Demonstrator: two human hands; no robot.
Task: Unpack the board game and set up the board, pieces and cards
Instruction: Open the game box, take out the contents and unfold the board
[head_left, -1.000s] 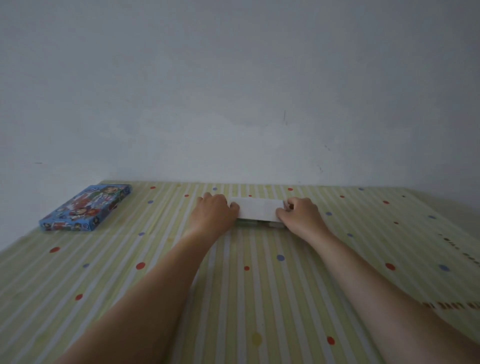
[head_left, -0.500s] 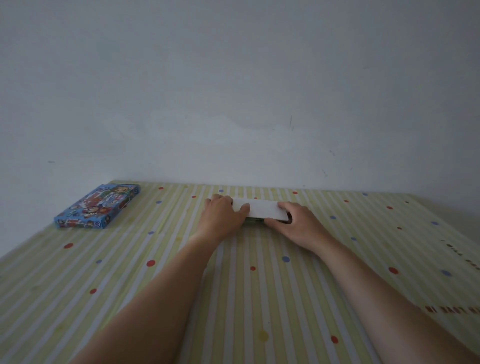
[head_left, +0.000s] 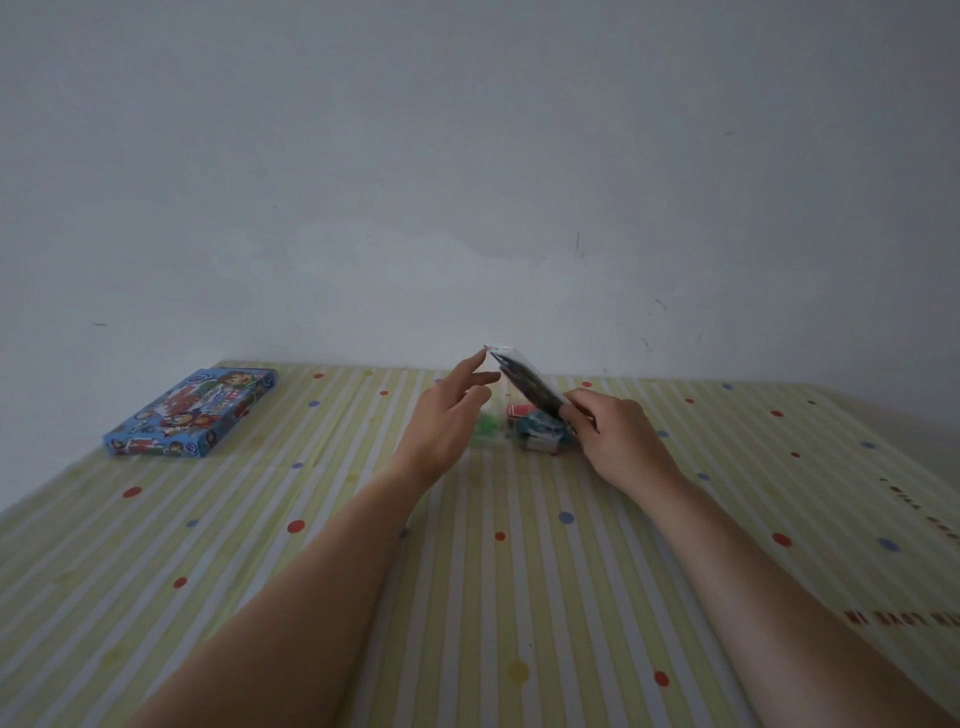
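Here, on a striped, dotted tablecloth, a person works at unpacking a board game. At far left lies the blue game box lid, flat and well apart from the hands, its cartoon artwork plain but its lettering too small to read. Toward the middle, the left hand is open, fingers spread and holding nothing, its fingertips just at the upper corner of a folded board. That board stands tilted on edge, dark face showing, pinched at its lower end by the right hand. Beneath it a small cluster of contents sits on the cloth: green pieces, a red item and what looks like a bundle of cards, details blurred.

The step appears to be lifting the board clear for unfolding. It would go best with the left hand taking the free edge so both hands carry it away from the loose pieces before laying it flat. At the right edge, red print on the cloth reads upside down and cannot be made out.
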